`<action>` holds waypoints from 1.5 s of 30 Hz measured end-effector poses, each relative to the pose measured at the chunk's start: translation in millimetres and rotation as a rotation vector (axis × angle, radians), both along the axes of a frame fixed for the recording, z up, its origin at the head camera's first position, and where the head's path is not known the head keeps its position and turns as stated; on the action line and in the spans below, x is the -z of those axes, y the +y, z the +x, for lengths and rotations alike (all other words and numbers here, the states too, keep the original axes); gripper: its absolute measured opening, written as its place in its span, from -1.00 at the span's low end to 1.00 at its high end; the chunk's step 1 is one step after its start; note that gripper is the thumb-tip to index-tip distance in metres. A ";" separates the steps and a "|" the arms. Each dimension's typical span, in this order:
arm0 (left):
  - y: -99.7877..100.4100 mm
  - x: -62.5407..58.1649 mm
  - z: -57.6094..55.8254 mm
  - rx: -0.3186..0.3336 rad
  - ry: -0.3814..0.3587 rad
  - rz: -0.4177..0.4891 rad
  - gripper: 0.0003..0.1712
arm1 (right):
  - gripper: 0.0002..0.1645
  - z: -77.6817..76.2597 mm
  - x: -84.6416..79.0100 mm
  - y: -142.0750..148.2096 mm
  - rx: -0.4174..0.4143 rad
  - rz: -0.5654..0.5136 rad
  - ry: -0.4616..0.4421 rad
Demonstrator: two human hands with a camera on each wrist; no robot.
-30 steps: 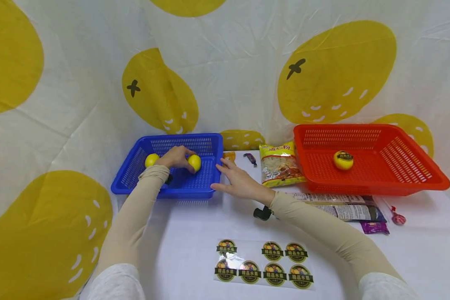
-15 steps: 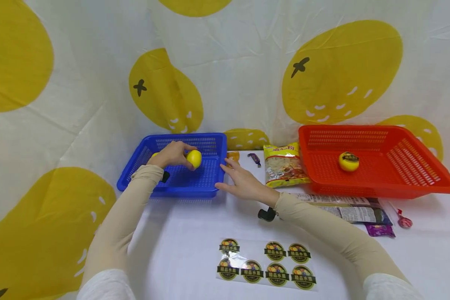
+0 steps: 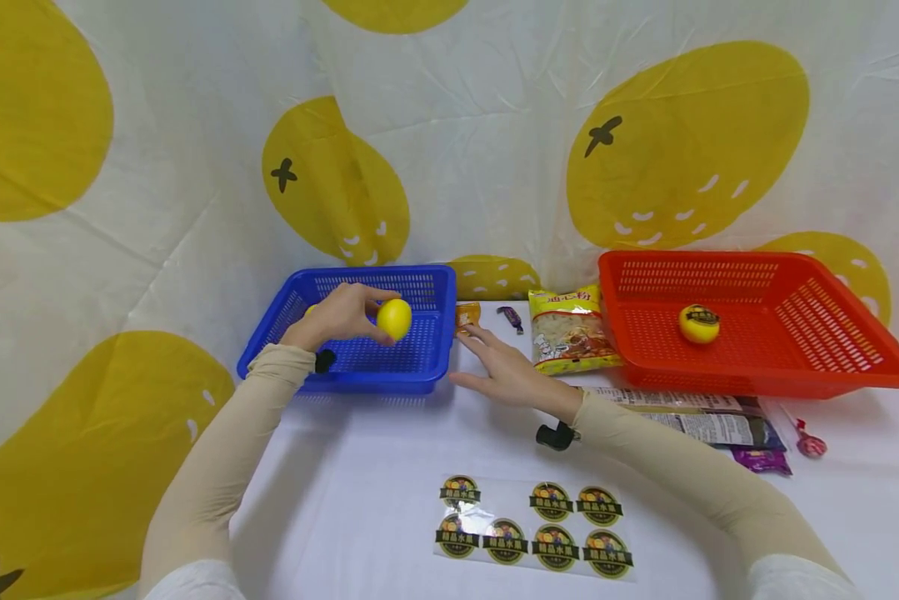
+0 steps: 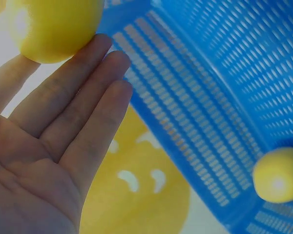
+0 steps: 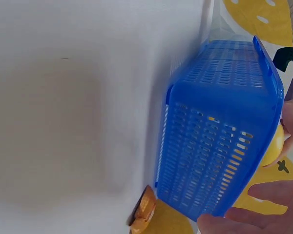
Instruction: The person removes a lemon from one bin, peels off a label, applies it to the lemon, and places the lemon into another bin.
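My left hand (image 3: 338, 317) pinches a smooth, round yellow fruit (image 3: 394, 320) between thumb and fingertips, over the blue basket (image 3: 374, 387). In the left wrist view the held fruit (image 4: 53, 27) is cut off by the top edge. A second yellow fruit (image 4: 279, 174) lies in the basket's corner; in the head view the left hand mostly hides it. My right hand (image 3: 511, 375) is just off the basket's right end, fingers spread and holding nothing. The right wrist view has its fingers (image 5: 276, 192) beside the basket's rim.
A red basket (image 3: 764, 383) at right holds a yellow fruit (image 3: 699, 325) with a dark label. Between the baskets are a yellow food bag (image 3: 571, 332) and small wrapped candies (image 3: 511, 318). Long packets (image 3: 707, 427) and a lollipop (image 3: 811, 444) lie in front; a sticker sheet (image 3: 556, 546) is nearer.
My left hand has raised the yellow fruit from the basket's floor and moved it slightly right. The right hand has drawn away from the basket's end, to the right. The head view has shifted slightly.
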State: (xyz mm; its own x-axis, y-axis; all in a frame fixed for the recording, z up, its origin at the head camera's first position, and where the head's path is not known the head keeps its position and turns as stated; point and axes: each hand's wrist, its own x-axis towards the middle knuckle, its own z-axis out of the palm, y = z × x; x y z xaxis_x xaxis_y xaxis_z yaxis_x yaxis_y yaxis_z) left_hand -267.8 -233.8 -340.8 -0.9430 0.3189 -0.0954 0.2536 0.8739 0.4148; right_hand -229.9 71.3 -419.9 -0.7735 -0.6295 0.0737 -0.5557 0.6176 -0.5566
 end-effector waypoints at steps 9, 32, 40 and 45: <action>30.9 -3.0 19.3 0.088 0.042 0.048 -0.03 | -0.02 11.5 3.4 26.8 0.024 0.000 -0.006; 115.2 11.8 34.6 0.322 0.173 0.081 -0.08 | -0.11 34.3 -2.0 90.6 0.154 -0.112 -0.056; 144.3 25.3 40.1 0.354 0.157 0.037 -0.08 | -0.12 33.4 -0.3 106.3 0.157 -0.171 -0.106; 158.4 37.1 44.6 0.351 0.145 0.033 -0.09 | -0.14 33.1 2.7 114.6 0.150 -0.191 -0.105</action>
